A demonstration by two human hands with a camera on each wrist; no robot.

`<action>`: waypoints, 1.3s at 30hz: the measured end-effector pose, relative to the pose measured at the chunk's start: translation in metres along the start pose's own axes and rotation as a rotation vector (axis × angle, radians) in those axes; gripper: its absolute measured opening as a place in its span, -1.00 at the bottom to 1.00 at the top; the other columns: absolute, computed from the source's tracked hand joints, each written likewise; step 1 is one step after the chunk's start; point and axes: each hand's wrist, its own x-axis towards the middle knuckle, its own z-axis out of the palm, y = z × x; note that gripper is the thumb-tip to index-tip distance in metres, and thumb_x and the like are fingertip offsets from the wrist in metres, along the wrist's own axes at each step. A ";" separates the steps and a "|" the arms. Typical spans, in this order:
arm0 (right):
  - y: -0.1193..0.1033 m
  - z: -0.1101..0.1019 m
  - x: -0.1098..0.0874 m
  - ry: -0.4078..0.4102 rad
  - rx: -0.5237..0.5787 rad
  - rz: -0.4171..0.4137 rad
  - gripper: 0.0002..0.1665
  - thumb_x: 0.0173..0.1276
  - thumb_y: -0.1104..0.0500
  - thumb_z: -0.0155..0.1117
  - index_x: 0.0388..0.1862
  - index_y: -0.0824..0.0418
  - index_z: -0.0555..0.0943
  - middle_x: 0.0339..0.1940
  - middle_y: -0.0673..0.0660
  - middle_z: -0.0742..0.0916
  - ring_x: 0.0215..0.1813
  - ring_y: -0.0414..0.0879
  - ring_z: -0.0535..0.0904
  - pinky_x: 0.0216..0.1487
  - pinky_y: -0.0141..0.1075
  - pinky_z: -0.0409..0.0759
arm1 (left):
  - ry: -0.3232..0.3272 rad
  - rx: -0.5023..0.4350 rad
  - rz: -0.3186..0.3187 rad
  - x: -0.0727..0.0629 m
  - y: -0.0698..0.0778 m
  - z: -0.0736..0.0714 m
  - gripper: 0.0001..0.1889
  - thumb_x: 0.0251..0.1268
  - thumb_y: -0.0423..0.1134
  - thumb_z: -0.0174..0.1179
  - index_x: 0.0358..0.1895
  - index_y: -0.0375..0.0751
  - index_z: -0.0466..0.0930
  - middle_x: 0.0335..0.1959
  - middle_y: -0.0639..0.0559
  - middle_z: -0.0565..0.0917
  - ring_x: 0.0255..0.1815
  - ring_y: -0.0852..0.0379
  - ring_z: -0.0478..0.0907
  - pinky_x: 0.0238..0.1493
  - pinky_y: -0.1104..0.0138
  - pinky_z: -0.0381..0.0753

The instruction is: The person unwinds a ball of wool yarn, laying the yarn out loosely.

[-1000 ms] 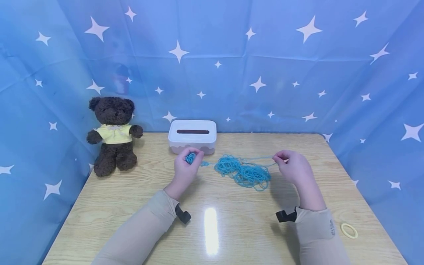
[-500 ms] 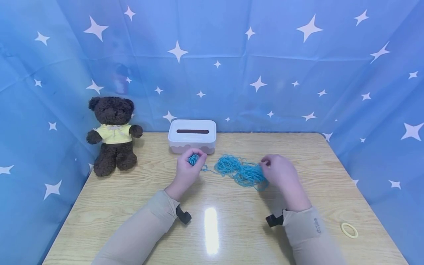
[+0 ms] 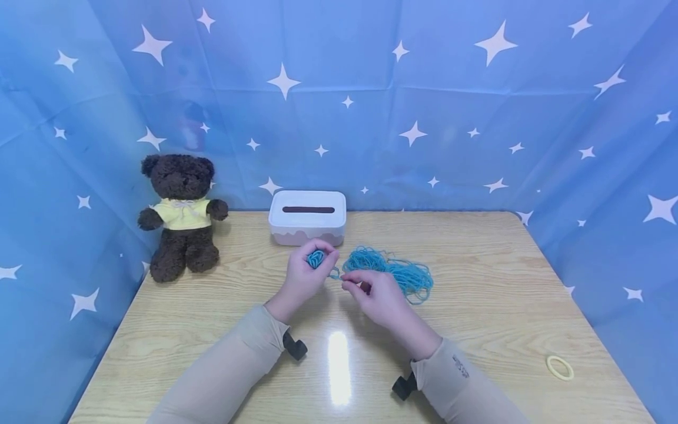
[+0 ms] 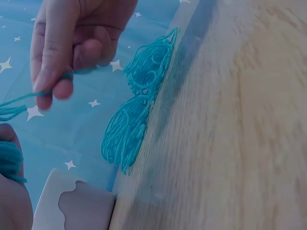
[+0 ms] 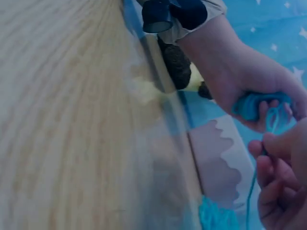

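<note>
My left hand (image 3: 303,275) holds a small wound bundle of teal yarn (image 3: 316,258) in its curled fingers, just in front of the white box. Close to its right, my right hand (image 3: 382,299) pinches a strand of that yarn between thumb and fingertips. The right wrist view shows a loop of yarn (image 5: 273,117) rising from the bundle toward the pinching fingers. Behind the right hand a loose two-lobed heap of teal yarn (image 3: 415,278) lies on the table, partly covered by that hand. Both lobes of the heap show in the left wrist view.
A white tissue box (image 3: 308,219) with a slot in its lid stands at the back. To its left sits a dark brown teddy bear (image 3: 182,215) in a yellow top. A pale yellow ring (image 3: 568,377) lies at the right of the wooden table (image 3: 477,235).
My right hand has come left from beyond the yarn heap to beside the left hand. The left hand, with the bundle, has shifted slightly right and down.
</note>
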 end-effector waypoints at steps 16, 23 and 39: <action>0.022 -0.097 -0.002 -0.051 -0.177 0.179 -0.73 0.74 0.07 0.23 0.18 0.14 0.75 -0.03 0.15 0.86 -0.18 -0.08 0.67 -0.20 -0.20 0.61 | 0.129 0.062 -0.062 0.002 -0.006 -0.005 -0.94 0.50 -0.40 0.34 -0.14 -0.35 0.73 -0.27 -0.23 0.77 -0.24 0.25 0.62 -0.17 0.47 0.64; 0.036 -0.128 -0.008 -0.101 -0.280 0.297 -0.75 0.75 0.07 0.20 0.12 0.16 0.75 0.01 0.22 0.85 -0.11 0.02 0.73 -0.19 -0.11 0.64 | 0.201 0.070 -0.019 0.002 -0.006 -0.006 -0.94 0.47 -0.42 0.34 -0.19 -0.39 0.72 -0.36 -0.23 0.75 -0.36 0.27 0.57 -0.32 0.49 0.56; 0.064 -0.137 -0.010 -0.223 -0.456 0.485 -0.70 0.69 0.12 0.18 0.07 0.27 0.76 -0.16 0.20 0.78 -0.31 0.03 0.56 -0.25 -0.10 0.52 | 0.279 0.095 -0.058 0.004 -0.003 -0.007 -0.93 0.53 -0.42 0.31 -0.18 -0.37 0.67 -0.40 -0.23 0.68 -0.39 0.26 0.53 -0.34 0.50 0.53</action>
